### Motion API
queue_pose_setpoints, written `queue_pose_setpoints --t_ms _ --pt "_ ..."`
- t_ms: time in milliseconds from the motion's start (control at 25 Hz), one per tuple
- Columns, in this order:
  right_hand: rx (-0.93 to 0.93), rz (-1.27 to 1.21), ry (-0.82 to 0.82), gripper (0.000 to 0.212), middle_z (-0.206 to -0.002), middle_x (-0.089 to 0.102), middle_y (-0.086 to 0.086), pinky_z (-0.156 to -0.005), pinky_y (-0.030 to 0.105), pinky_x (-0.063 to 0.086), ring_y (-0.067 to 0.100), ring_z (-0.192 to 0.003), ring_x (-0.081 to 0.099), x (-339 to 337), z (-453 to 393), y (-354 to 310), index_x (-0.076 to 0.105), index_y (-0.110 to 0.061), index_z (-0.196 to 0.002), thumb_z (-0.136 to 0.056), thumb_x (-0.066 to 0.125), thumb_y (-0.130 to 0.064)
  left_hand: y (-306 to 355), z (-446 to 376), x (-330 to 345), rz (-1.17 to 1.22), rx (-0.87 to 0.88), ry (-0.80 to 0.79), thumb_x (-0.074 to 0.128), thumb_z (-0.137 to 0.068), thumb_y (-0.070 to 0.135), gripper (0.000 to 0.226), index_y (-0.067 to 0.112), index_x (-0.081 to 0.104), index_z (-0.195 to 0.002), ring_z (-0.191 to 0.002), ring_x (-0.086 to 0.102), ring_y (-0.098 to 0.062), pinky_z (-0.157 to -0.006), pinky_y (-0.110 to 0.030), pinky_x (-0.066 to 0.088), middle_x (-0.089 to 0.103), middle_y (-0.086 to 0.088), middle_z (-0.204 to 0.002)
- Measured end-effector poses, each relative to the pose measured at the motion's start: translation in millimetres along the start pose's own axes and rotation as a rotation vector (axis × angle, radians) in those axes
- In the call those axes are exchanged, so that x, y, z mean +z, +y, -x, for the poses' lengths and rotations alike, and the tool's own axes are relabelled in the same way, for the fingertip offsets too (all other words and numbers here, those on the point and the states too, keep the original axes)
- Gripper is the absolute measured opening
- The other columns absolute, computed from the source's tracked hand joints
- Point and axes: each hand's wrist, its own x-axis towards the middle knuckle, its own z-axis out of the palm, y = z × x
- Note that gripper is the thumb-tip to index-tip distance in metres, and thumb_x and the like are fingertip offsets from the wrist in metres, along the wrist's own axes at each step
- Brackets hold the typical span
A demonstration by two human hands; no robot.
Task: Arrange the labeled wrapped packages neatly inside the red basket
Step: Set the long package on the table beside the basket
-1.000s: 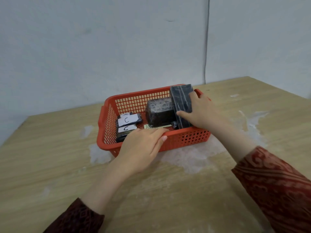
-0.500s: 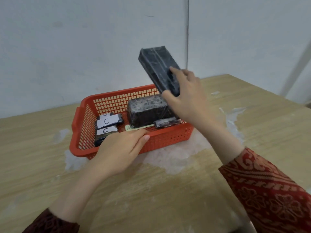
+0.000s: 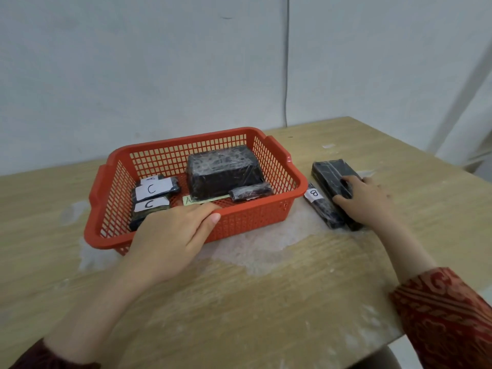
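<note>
The red basket sits mid-table. Inside it lie a big black wrapped block, a small dark roll, a green label marked A, and at the left two flat packages labelled C. My left hand rests on the basket's near rim, fingers over the edge. To the right of the basket, on the table, my right hand holds a long black wrapped package. Beside it lies a slimmer black package with a white label.
The wooden table has pale whitish patches around the basket. Its right edge runs near my right sleeve. A grey wall with a thin cable stands behind the table.
My right hand lifted the long black package out of the basket, carried it right and set it down on the table beside the basket. My left hand stayed on the rim.
</note>
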Motion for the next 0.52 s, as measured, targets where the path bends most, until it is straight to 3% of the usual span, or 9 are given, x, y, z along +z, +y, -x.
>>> queue_pose_setpoints --t_ms 120,200,280,360,520 --pt "-0.141 -0.075 0.148 0.063 -0.143 0.040 0.018 -0.106 0.050 0.030 0.041 -0.129 0.037 -16.0 3.6 -19.0 0.039 -0.020 -0.139 -0.085 0.056 -0.047 -1.3 0.0 -1.1 0.022 0.015 -0.012 0.014 -0.092 0.050 0.048 0.034 0.052 -0.117 -0.083 0.061 -0.007 -0.062 -0.029 0.049 0.066 0.015 -0.098" --pt "-0.401 -0.246 0.308 0.053 -0.136 0.049 0.014 -0.103 0.040 0.033 0.034 -0.124 0.044 -35.3 8.7 -46.6 0.048 -0.016 -0.132 -0.085 0.059 -0.039 -4.1 0.2 -4.6 0.094 0.017 -0.069 0.015 -0.090 0.052 0.048 0.035 0.051 -0.118 -0.089 0.059 -0.004 -0.070 -0.029 0.050 0.063 0.018 -0.103" --pt "-0.689 -0.339 0.342 0.044 -0.122 0.061 0.008 -0.094 0.033 0.040 0.023 -0.112 0.055 -52.7 13.8 -82.8 0.055 -0.018 -0.123 -0.084 0.060 -0.038 -9.9 -0.5 -9.0 0.171 0.006 -0.094 0.020 -0.092 0.050 0.045 0.037 0.051 -0.121 -0.095 0.056 0.001 -0.078 -0.024 0.048 0.061 0.021 -0.111" --pt "-0.879 -0.246 0.188 0.042 -0.105 0.067 0.000 -0.084 0.035 0.049 0.016 -0.095 0.061 -56.5 15.5 -118.0 0.057 -0.023 -0.117 -0.082 0.057 -0.048 -19.5 -2.9 -15.5 0.161 0.010 -0.056 0.024 -0.094 0.048 0.040 0.038 0.052 -0.120 -0.096 0.056 0.002 -0.079 -0.024 0.049 0.061 0.020 -0.112" --pt "-0.910 0.322 -0.142 0.050 -0.103 0.066 0.001 -0.068 0.031 0.045 0.018 -0.084 0.057 -24.1 0.7 -165.6 0.055 -0.022 -0.116 -0.078 0.063 -0.054 -51.9 -5.9 -27.5 0.037 -0.071 0.045 0.032 -0.089 0.047 0.038 0.034 0.057 -0.116 -0.092 0.062 -0.010 -0.071 -0.037 0.052 0.067 0.013 -0.107"
